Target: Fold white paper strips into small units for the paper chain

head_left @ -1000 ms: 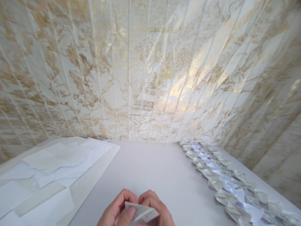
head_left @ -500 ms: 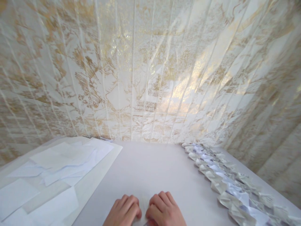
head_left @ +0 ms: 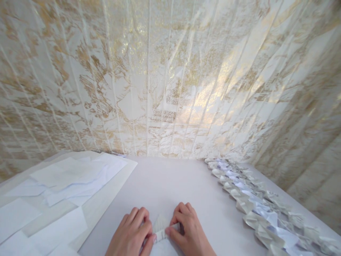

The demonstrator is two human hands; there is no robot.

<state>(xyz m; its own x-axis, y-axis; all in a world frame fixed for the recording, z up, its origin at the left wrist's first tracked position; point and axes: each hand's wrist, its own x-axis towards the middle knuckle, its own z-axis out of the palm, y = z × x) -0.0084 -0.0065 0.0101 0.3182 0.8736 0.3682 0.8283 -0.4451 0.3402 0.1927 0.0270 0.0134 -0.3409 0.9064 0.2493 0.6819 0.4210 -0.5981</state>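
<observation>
A small piece of folded paper (head_left: 161, 235) lies on the table at the bottom middle, its pointed top facing away from me and a printed strip folded across it. My left hand (head_left: 131, 231) is at its left side, with thumb and forefinger closed on the strip's left end. At the other side my right hand (head_left: 188, 227) pinches the strip's right end between thumb and fingers. The lower part of the paper runs out of the picture and is partly covered by my hands.
Loose white paper sheets (head_left: 58, 227) lie overlapping on a larger pale sheet (head_left: 106, 199) at the left. Rows of folded paper pieces (head_left: 255, 209) run along the right side of the white table (head_left: 160, 188). A gold-patterned curtain (head_left: 149, 81) hangs behind.
Both hands have moved slightly up the picture, and more of the folded paper now shows between them. The right hand has turned, so its thumb is visible on the strip.
</observation>
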